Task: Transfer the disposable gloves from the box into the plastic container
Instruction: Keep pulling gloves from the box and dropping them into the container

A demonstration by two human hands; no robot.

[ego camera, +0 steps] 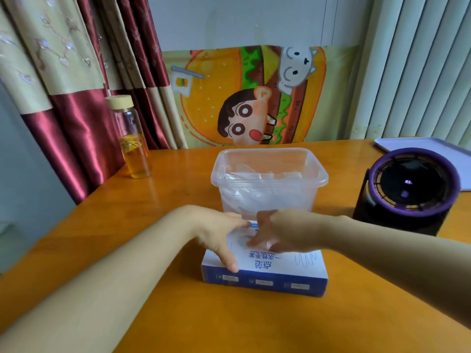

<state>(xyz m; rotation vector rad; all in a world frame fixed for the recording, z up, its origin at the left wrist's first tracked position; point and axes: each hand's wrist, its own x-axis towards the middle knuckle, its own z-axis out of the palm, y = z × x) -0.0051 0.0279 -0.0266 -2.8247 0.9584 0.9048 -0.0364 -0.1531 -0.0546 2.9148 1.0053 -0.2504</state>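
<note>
A blue and white glove box [280, 271] lies flat on the orange table [165, 187], just in front of a clear plastic container [270, 161]. Thin clear gloves [265, 179] lie crumpled inside the container. My left hand [219, 233] rests flat on the left part of the box top, thumb reaching to its front edge. My right hand [275, 233] is over the box's opening, and its fingers pinch a clear glove [244, 242] at the slot. Motion blur hides the fingertips.
A glass bottle [132, 141] with amber liquid stands at the table's far left edge. A black and purple round device [407, 189] sits right of the container, with a white tray [433, 149] behind it. Curtains and a cartoon cloth hang behind.
</note>
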